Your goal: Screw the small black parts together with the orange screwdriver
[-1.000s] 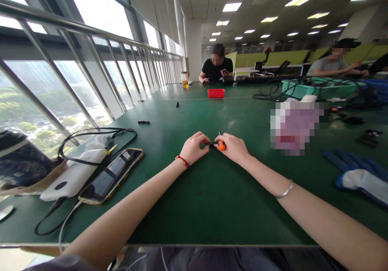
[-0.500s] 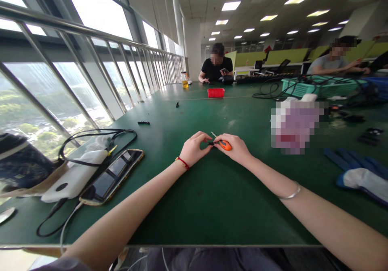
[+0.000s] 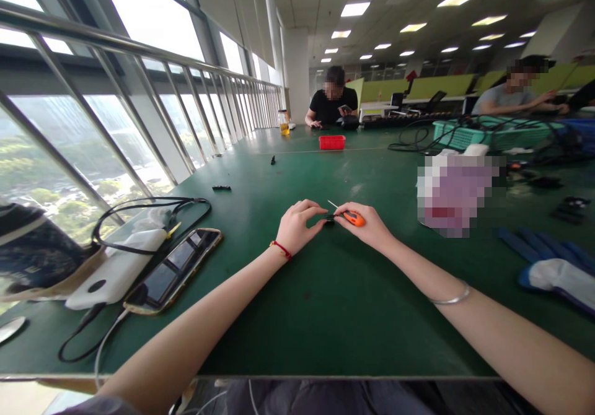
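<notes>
On the green table (image 3: 325,303), my left hand (image 3: 297,226) pinches a small black part (image 3: 330,219) between thumb and fingers. My right hand (image 3: 367,224) grips a small screwdriver with an orange handle (image 3: 354,218); its thin metal shaft points up and to the left. The two hands meet at the black part, resting on the table surface in the middle of the view. A red cord sits on my left wrist and a silver bangle on my right forearm.
A phone (image 3: 174,269) and a white power bank (image 3: 109,272) with cables lie at the left. Blue-and-white gloves (image 3: 553,266) lie at the right. A red tray (image 3: 331,142), small black parts (image 3: 221,187) and a teal basket (image 3: 488,133) sit farther back. Two other people sit at the far end.
My right hand has turned the screwdriver, so the orange handle has slid to the right and the shaft now slants up and left. My left hand stays pinched on the black part.
</notes>
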The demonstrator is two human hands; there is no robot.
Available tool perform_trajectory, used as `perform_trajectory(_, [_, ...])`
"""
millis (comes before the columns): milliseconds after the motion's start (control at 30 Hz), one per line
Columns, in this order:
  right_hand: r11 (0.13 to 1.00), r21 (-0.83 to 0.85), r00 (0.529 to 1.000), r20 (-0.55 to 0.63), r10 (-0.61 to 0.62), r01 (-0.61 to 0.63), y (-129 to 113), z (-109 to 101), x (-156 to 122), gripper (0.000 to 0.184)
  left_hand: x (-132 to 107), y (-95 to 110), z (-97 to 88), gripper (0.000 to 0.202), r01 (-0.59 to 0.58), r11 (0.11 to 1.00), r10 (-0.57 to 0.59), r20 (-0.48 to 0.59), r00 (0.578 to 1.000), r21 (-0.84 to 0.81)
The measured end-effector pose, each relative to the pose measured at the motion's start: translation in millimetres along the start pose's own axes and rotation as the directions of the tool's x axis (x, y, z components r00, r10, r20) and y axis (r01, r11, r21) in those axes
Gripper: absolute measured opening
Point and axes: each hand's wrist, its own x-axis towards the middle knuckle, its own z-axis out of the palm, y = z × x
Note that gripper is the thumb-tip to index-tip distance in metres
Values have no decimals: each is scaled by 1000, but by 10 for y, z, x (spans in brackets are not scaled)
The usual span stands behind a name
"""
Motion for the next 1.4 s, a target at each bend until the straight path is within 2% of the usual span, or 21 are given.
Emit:
perform_trajectory(267, [994, -68, 993, 83, -83, 88, -74, -12, -32, 14, 6, 17, 17, 12, 10, 1000, -9, 74, 997, -11])
perform_trajectory(400, [997, -69, 999, -23, -42, 40, -7, -69, 5, 16, 8, -32, 38, 12, 78, 995, -74, 67, 995, -65])
perform_trajectory(500, [996, -87, 995, -99, 14, -22, 69, -125, 30, 14, 14, -45, 60, 10, 141, 987, -133, 101, 986, -81])
perform_trajectory(567, [994, -113, 997, -75, 5, -13, 96, -141, 30, 15, 18, -34, 71, 10, 154, 985, -144, 121, 982, -77])
perform_trajectory(733, [971, -204, 990, 97, -106, 124, 37, -95, -1, 20, 17, 8, 75, 9, 151, 988, -146, 122, 982, -34])
perform_trajectory(833, [954, -241, 977, 158, -144, 180, -19, -65, -8, 17, 12, 13, 74, 10, 134, 991, -130, 126, 983, -22])
perform_trajectory(1167, [958, -222, 975, 170, -146, 182, -30, -69, -12, 15, 8, 30, 68, 7, 103, 994, -99, 117, 988, -37])
perform_trajectory(1267, [962, -228, 985, 115, -126, 150, -21, -70, -8, 16, 17, 14, 78, 5, 114, 992, -107, 127, 986, -54])
perform_trajectory(1400, [977, -211, 996, -70, -52, 37, -6, -96, 9, 14, 34, -49, 126, 5, 170, 984, -157, 198, 968, -52])
